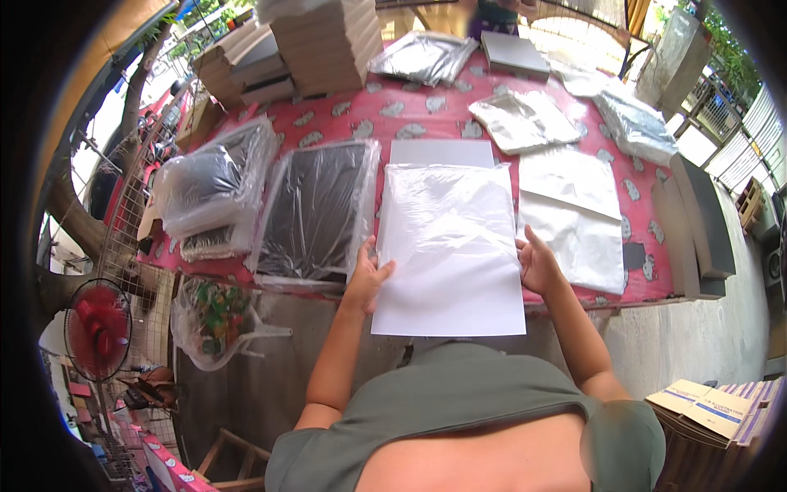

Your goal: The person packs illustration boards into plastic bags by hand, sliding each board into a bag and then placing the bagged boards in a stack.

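Observation:
A white board (449,307) lies partly inside a clear plastic sleeve (447,205), its bare lower part jutting past the table's near edge. My left hand (369,276) grips the board's left side, thumb at the edge and the other fingers partly hidden. On the opposite side my right hand (539,262) is closed at the right edge, one finger pointing up. Beyond the sleeve's far end shows a grey board (441,153). Flat clear plastic sleeves (571,238) lie just right of my right hand. A stack of black boards in plastic (314,209) lies to the left.
The table's pink patterned cover (402,107) carries tall board stacks (324,41) at the far left and wrapped packs (215,176) at the left. Dark boards (697,217) stand at the right edge. A red fan (97,330) is at lower left; a person (500,16) is across the table.

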Motion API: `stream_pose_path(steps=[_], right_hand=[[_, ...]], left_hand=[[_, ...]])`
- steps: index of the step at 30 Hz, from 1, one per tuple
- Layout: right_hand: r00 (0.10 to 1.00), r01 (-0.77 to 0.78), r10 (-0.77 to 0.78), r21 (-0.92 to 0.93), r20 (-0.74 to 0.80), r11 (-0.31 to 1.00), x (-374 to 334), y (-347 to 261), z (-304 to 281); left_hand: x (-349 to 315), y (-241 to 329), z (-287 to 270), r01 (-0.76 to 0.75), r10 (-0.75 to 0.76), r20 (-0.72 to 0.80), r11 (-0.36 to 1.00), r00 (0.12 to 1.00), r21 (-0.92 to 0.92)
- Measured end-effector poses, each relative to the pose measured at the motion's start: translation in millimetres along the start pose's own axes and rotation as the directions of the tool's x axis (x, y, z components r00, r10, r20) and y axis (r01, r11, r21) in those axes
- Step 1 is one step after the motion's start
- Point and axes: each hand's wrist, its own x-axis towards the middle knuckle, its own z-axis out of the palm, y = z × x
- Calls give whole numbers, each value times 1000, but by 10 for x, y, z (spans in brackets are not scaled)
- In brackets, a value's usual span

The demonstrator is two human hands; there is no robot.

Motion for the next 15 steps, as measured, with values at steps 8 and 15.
stream_pose_path(steps=[8,15], right_hand=[[971,-80,9,-290,-240,954,-1131,682,600],[851,53,-514,-956,-108,289,-705,603,468]], left_hand=[[-927,102,26,-19,15,31,992,999,127],[-617,-71,13,84,32,-210,849,977,522]])
